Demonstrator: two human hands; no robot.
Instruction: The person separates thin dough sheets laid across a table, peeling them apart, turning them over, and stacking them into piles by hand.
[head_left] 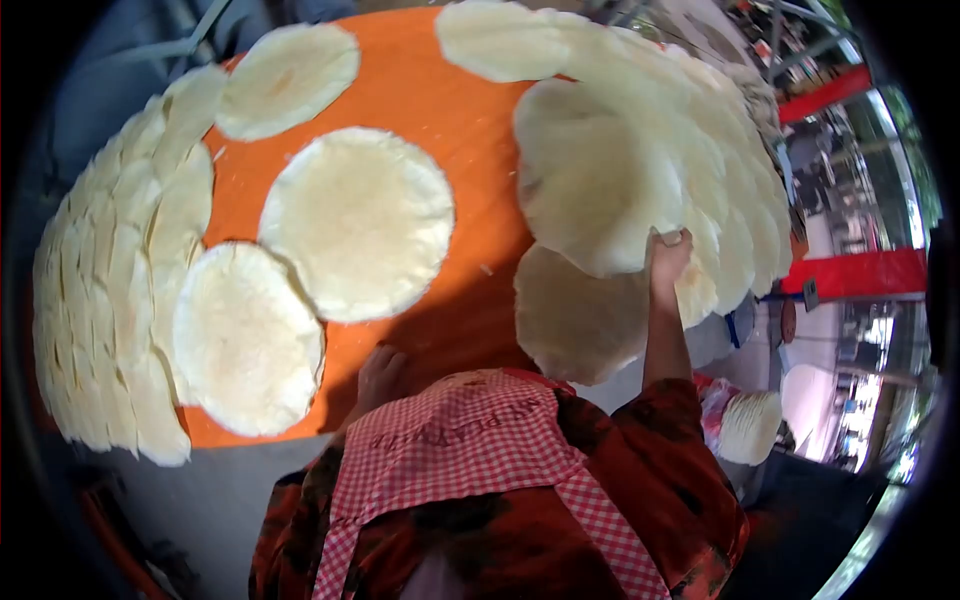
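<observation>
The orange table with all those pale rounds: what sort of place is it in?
Likely a food-making workshop. Many pale rounds, perhaps bread or dough, cover much of the orange table, and a checked apron is being worn.

Food workshop, overlapping flatbreads, checked apron

From my left hand, the orange tabletop leaves me a way forward between the middle round and the sheet pinched in my right hand. Leftward, the near round blocks me, overlapping rows beyond it; rightward, layered sheets crowd my right hand.
</observation>
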